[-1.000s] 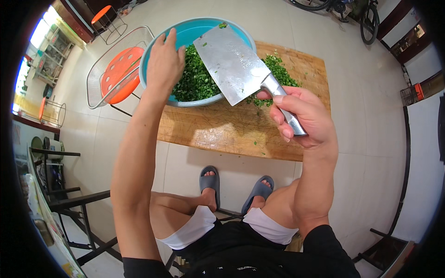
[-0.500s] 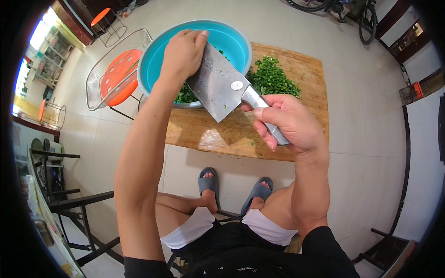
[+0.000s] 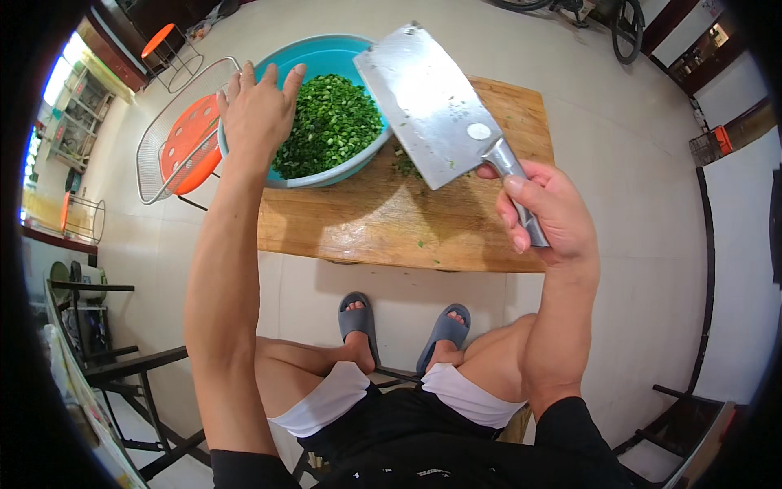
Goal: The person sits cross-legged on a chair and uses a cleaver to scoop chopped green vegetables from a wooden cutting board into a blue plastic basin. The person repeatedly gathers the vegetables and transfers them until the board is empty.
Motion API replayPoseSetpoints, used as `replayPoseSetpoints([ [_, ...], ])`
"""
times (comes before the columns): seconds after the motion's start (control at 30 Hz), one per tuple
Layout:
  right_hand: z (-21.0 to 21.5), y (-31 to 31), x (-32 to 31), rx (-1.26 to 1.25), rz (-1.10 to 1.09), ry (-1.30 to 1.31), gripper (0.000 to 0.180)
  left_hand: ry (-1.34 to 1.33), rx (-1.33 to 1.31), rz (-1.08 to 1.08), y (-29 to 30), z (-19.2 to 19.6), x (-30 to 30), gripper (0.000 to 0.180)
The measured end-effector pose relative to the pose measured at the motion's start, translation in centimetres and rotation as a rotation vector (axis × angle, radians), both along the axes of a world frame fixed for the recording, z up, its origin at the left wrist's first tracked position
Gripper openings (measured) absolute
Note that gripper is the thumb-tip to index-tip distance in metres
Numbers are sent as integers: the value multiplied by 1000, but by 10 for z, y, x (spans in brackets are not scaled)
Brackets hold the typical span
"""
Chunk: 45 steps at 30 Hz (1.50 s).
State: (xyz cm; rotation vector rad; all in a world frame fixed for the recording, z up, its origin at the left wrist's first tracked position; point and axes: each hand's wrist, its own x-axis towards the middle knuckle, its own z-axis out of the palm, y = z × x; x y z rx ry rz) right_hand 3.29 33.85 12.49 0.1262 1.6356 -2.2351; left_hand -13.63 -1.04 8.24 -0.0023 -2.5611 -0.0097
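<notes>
The cleaver (image 3: 423,98) partly hides the chopped greens (image 3: 405,165) behind it; the left hand (image 3: 259,118) covers part of the basin (image 3: 330,55); the view's upper edge crops the bicycle (image 3: 577,10).

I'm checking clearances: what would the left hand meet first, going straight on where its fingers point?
Most likely the basin, at its far-left side: the left hand is spread at its left edge, fingers pointing away. Depth is unclear, so it may pass above.

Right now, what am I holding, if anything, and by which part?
Your right hand holds the cleaver by its metal handle. Your left hand is spread over the left side of the teal basin, with nothing visibly held.
</notes>
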Motion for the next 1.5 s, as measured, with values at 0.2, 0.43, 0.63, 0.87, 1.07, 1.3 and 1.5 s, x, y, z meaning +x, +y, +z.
replayPoseSetpoints([
  [0.2,-32,58,35,51,-200,30,33,163,343,-223,31,14,32,57],
  [0.43,-68,111,61,154,-372,-8,31,200,705,-647,101,1,124,30],
  [0.63,-84,126,59,219,-390,-105,30,-88,918,-566,141,-64,149,31],
  [0.87,-101,137,49,322,-462,-117,28,-240,495,-356,160,-102,117,60],
  [1.07,-95,125,45,502,-447,-127,20,-348,545,-307,178,-105,86,72],
  [1.3,-95,97,39,483,-336,-156,22,-351,801,-361,210,-92,65,74],
  [1.5,-105,47,42,490,-193,-109,23,-291,893,-401,226,-96,67,70],
])
